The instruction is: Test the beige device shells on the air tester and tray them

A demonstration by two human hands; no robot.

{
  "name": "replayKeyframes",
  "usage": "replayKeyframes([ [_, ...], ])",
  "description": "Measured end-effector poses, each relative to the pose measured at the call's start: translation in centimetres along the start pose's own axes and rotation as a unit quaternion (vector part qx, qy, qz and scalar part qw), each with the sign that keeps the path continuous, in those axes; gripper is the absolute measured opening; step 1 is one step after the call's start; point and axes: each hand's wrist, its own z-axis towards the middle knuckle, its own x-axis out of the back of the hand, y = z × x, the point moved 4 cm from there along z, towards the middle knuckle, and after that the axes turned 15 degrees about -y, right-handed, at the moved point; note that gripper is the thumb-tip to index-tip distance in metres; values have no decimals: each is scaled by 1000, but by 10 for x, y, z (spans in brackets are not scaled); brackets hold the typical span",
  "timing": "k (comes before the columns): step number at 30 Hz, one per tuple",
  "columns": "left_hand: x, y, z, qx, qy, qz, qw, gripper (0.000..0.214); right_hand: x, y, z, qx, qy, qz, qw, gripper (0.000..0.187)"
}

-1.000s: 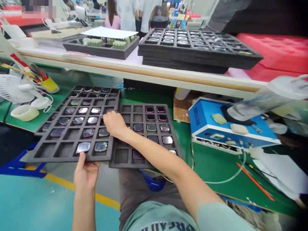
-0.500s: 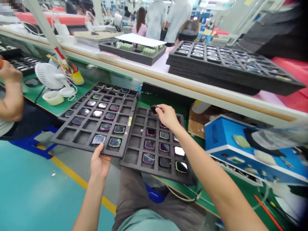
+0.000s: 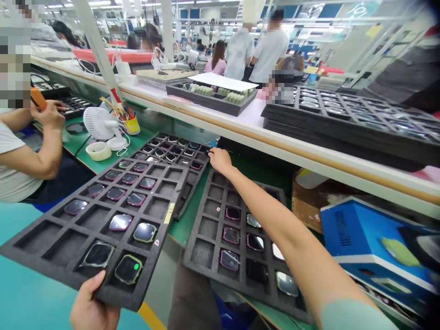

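Observation:
My left hand grips the near edge of a black foam tray, thumb on top and fingers underneath. This tray is raised and tilted over another foam tray filled with watch heads. Square watch heads with pink or green rims sit in some of its pockets; one green-rimmed watch head bears a bright green dot. My right hand reaches out to the far right corner of the lower tray, fingers pinched; what they hold is hidden. Beneath my right forearm lies a second foam tray of watch heads.
A white fan, a tape roll and a pen cup stand at the left. Nearby a co-worker's hands hold an orange object. Overhead, a shelf edge carries more trays. A blue box-shaped device sits at the right.
My left hand has lifted the near side of its tray and drawn it toward me, baring the tray below. My right hand, which held a small black object, has moved left to the far corner.

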Motion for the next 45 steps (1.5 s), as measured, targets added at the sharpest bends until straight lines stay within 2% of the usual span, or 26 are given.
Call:
replayKeyframes([
  [4, 14, -11, -6, 15, 32, 2, 999, 46, -27, -13, 27, 1, -29, -30, 999, 33],
  [6, 15, -20, -7, 16, 28, 3, 999, 47, -34, -14, 26, 8, -39, -39, 998, 31],
  [9, 14, -34, -9, 41, 21, 2, 999, 43, -33, -15, 10, 23, -42, -44, 998, 24],
  [12, 14, -45, -12, 68, 20, -6, 997, 42, -27, -31, -24, 71, -39, -36, 996, 32],
  [15, 13, -47, -15, 66, 13, -2, 998, 45, -35, -71, -84, 182, -82, -15, 980, 27],
  [17, 11, -46, -18, 65, 4, 1, 998, 42, -48, -105, -133, 269, -137, -10, 953, 18],
  [19, 8, -43, -22, 57, -9, -2, 998, 37, -65, -135, -180, 346, -212, -56, 912, 18],
  [22, 6, -39, -27, 32, -24, -11, 999, 32, -85, -161, -226, 365, -278, -137, 878, 15],
  [25, 7, -38, -31, 17, -32, -19, 999, 30, -92, -170, -242, 354, -280, -154, 879, 8],
  [28, 8, -40, -33, 17, -38, -27, 999, 29, -94, -169, -246, 338, -275, -128, 891, 18],
  [31, 9, -44, -33, 26, -43, -35, 998, 35, -92, -158, -241, 314, -264, -64, 910, 21],
  [34, 10, -46, -30, 34, -39, -42, 998, 46, -77, -138, -212, 279, -236, 19, 931, 28],
  [36, 10, -46, -26, 49, -30, -65, 996, 46, -59, -120, -176, 243, -189, 61, 949, 35],
  [40, 11, -41, -19, 96, 6, -111, 989, 37, -27, -83, -81, 145, -83, 81, 983, 41],
  [42, 15, -34, -17, 102, 26, -100, 989, 36, -28, -75, -39, 113, -63, 75, 989, 37],
  [45, 28, -23, -17, 89, 57, -82, 991, 35, -48, -79, 4, 96, -65, 60, 991, 28],
])
